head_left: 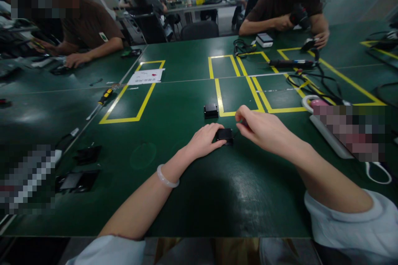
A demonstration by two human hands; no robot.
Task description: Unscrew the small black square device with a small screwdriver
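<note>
A small black box-like part lies on the green table in front of me. My left hand holds it from the left, with the thumb at its near edge and the fingers along its far side. Just right of the part, my right hand is raised with thumb and fingers pinched together; what they hold, if anything, is too small and dark to tell. A second black part sits a little beyond my left hand, touched by neither hand.
Dark parts lie at the left, with a yellow-black screwdriver further back. A pink item in a blurred area, cables and a black tool lie at the right. Two people work across the green table.
</note>
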